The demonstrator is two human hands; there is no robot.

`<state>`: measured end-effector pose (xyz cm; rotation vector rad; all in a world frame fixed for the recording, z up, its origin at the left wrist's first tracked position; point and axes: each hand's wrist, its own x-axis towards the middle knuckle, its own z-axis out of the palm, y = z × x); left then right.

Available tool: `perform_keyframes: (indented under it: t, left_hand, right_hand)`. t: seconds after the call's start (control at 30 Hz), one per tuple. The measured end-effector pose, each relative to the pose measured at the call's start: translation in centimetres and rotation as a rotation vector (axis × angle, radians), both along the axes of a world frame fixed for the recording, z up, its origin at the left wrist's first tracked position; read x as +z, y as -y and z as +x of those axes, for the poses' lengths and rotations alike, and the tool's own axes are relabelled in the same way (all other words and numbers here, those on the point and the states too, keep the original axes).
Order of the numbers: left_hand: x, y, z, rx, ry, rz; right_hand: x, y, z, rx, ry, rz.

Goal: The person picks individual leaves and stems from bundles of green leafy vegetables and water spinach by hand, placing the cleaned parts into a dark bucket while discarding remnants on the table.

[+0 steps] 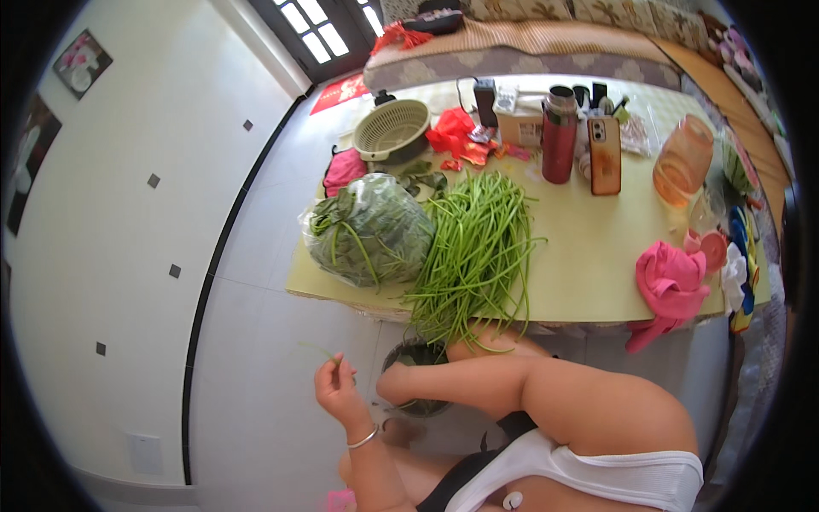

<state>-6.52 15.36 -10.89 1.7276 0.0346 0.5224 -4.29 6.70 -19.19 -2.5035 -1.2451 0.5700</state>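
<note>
My left hand, a bangle on its wrist, is raised over the floor left of a dark bin. Its fingertips are pinched on a thin green vegetable stem, which sticks out to the left. My right arm bends across in front of me, and my right hand reaches down at the dark bin; its fingers are hidden. Above the bin, a big heap of long green stems lies on the table, some hanging over the near edge. Left of the heap sits a clear plastic bag full of leafy greens.
On the yellow-covered table stand a colander, a red thermos, an upright phone and an orange jug. A pink cloth hangs over its near right edge. A sofa stands behind; a white wall runs left.
</note>
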Motion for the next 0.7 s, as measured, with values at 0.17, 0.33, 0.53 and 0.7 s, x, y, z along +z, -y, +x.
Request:
perform_keyframes:
  t: [0.17, 0.33, 0.53, 0.7]
  left_hand:
    - [5.1, 8.3, 2.0, -0.309, 0.084, 0.382]
    - [8.2, 17.6, 6.0, -0.508, 0.184, 0.700]
    - [8.1, 20.2, 9.8, -0.416, 0.338, 0.831]
    - [9.4, 12.3, 16.0, -0.089, 0.268, 0.983]
  right_hand:
    - [1.0, -0.6, 1.7, 0.003, -0.156, 0.117]
    - [-1.5, -0.6, 3.7, -0.087, -0.185, 0.501]
    - [-2.5, -1.0, 3.9, -0.056, -0.231, 0.665]
    - [1.3, 0.2, 2.8, -0.029, -0.260, 0.208]
